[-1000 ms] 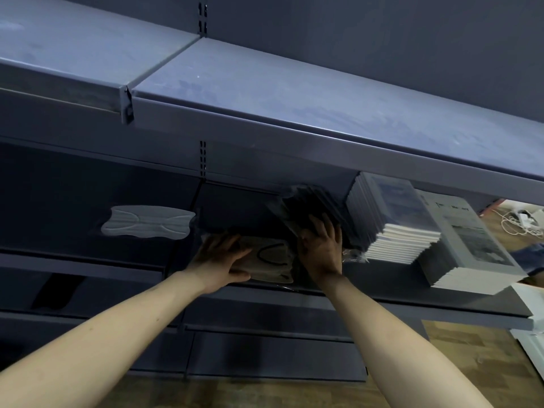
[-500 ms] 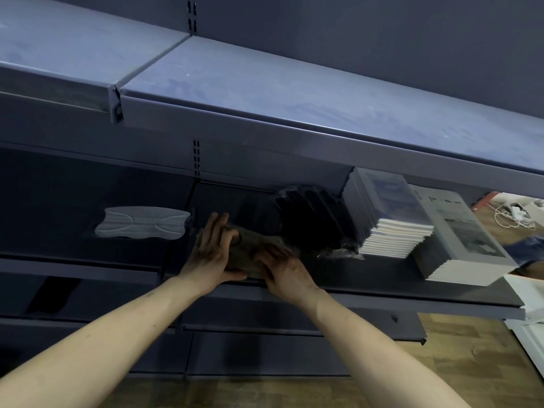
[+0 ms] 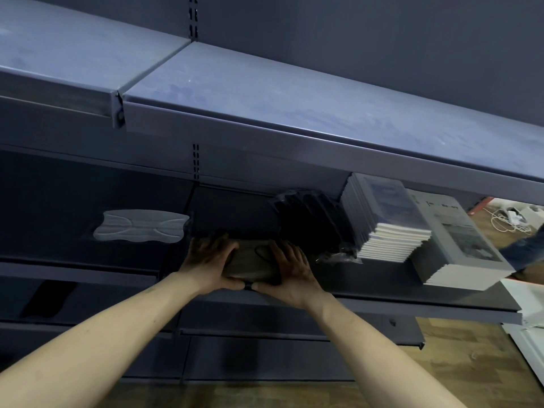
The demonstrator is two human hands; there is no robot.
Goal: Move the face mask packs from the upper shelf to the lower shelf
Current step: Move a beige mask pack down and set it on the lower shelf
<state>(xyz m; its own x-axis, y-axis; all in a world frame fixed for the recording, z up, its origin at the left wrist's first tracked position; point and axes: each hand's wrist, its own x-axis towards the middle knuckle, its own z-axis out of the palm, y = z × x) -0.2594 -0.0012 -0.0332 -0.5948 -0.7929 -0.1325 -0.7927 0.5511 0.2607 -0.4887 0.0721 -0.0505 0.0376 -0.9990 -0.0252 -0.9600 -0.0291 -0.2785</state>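
Between our two hands, on the lower shelf (image 3: 382, 301) near its front edge, sits the tan mask pack (image 3: 253, 262). Our left hand (image 3: 210, 260) and right hand (image 3: 294, 267) clamp its sides, fingers (image 3: 217, 245) curled over the top, thumbs nearly meeting at the near edge. Both forearms reach up and inward. Right of it stand black mask packs (image 3: 312, 222), then stacked booklets (image 3: 391, 228); left lies a white mask pack (image 3: 141, 230).

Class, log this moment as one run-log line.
left hand: grips mask stack | right hand: grips it | stack on lower shelf | black packs beside
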